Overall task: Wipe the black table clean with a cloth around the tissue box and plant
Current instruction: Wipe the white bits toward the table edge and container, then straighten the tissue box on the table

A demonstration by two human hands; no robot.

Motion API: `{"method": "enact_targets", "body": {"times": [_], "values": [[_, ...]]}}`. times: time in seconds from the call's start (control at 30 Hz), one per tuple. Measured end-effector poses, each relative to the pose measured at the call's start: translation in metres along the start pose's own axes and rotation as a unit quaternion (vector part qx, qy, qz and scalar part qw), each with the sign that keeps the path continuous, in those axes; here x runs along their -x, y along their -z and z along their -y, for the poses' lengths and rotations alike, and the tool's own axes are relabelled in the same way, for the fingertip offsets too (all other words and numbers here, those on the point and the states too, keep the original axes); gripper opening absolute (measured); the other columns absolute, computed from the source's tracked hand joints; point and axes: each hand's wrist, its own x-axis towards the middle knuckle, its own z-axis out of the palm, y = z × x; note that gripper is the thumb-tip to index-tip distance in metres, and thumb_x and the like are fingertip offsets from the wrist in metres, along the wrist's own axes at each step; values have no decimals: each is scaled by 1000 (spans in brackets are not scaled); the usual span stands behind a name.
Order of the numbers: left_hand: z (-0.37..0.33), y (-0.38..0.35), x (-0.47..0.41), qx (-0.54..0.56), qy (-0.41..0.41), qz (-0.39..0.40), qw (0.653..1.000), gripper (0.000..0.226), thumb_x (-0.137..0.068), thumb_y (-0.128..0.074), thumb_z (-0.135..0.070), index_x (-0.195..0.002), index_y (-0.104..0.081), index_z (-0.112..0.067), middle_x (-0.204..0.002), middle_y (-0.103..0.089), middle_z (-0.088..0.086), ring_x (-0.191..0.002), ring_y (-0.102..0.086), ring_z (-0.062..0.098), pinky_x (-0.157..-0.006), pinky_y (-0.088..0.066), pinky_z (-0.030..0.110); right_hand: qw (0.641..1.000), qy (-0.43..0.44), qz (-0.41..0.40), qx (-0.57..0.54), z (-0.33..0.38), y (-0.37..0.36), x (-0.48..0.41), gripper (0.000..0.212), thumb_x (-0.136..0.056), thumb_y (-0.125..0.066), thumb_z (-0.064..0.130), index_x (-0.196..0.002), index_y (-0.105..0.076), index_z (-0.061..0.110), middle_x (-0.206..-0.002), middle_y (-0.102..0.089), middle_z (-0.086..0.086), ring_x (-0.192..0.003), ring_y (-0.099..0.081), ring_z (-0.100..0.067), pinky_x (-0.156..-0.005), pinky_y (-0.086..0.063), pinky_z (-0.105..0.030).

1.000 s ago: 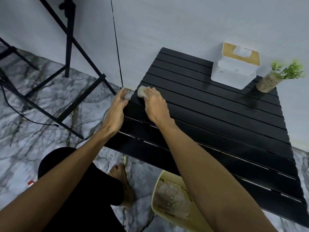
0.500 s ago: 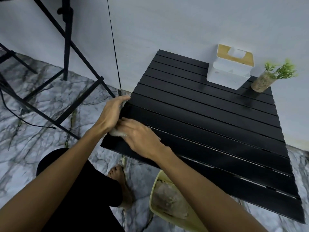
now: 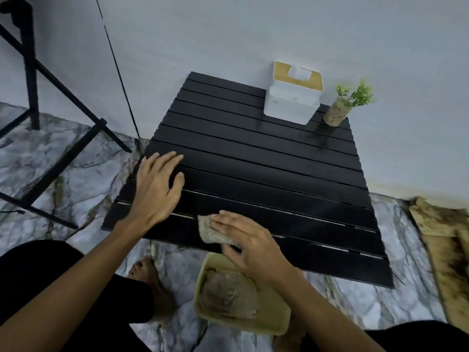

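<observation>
On the table (image 3: 253, 158), near edge, we list a cloth (image 3: 210, 231), pressed under the flat fingers of our right hand (image 3: 250, 243). Our left hand (image 3: 154, 184) rests on the table's left side, fingers spread, holding nothing. The box (image 3: 291, 100) and plant (image 3: 346, 104) stand side by side at its far right corner. A tub (image 3: 275, 317) sits below its near edge.

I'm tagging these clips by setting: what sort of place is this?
Probably a room at home: a low black slatted table against a plain wall, a marble-patterned floor, and a tissue box beside a small plant on the table.
</observation>
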Motion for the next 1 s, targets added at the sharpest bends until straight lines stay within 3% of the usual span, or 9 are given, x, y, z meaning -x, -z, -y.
{"method": "enact_targets", "body": {"times": [0.13,0.27,0.43,0.5,0.7,0.8,0.9,1.0], "values": [[-40,-24,9,-19,-34,37,999,58,-94,-34,-43,-146,-43,-20,-154,-38,2,-146,-19,27,-121,-5,48,980,-151,-82,98,-22,30,39,41,-91,-69,9,-132,-66,8,-137,-64,-2,-138,-52,-16,-114,-44,-32],[-67,-45,10,-28,-51,61,996,59,-93,-34,-44,-147,-40,-21,-155,-36,2,-147,-18,27,-121,-3,48,927,-311,-140,156,-46,61,65,40,-92,-68,4,-131,-66,8,-137,-64,-4,-137,-53,-24,-109,-49,-41],[-86,-61,12,-40,-70,70,994,60,-93,-33,-44,-147,-40,-20,-154,-37,3,-146,-21,30,-121,-5,51,857,-431,-176,221,-73,90,90,36,-99,-58,11,-135,-62,5,-142,-61,-10,-141,-47,-35,-122,-30,-48],[-88,-65,13,-41,-73,76,994,59,-93,-34,-44,-147,-39,-21,-155,-36,3,-146,-20,29,-121,-4,50,839,-454,-172,247,-82,97,97,37,-102,-53,16,-135,-60,4,-142,-60,-12,-140,-46,-37,-124,-25,-51],[-87,-66,13,-43,-78,75,993,59,-93,-32,-45,-147,-39,-22,-154,-38,3,-146,-22,30,-121,-5,50,811,-486,-163,280,-94,105,104,44,-101,-50,32,-134,-58,4,-141,-59,-16,-136,-48,-39,-115,-32,-59],[-87,-65,11,-35,-80,76,993,60,-92,-33,-45,-147,-38,-22,-154,-38,3,-146,-21,28,-121,-4,47,817,-487,-138,276,-91,108,104,63,-97,-46,54,-136,-56,6,-145,-54,-16,-142,-40,-41,-117,-29,-61],[-92,-63,6,2,-82,75,994,60,-93,-41,-42,-149,-36,-22,-153,-39,1,-146,-21,25,-121,-8,45,830,-479,-136,252,-87,121,92,75,-92,-57,62,-147,-46,12,-150,-48,-15,-148,-29,-41,-120,-24,-60],[-101,-60,-11,54,-67,68,994,63,-94,-56,-34,-151,-31,-23,-150,-41,1,-142,-27,23,-117,-23,43,862,-446,-148,187,-88,136,55,88,-87,-63,63,-156,-27,22,-146,-47,-15,-145,-33,-37,-113,-38,-59]]}}
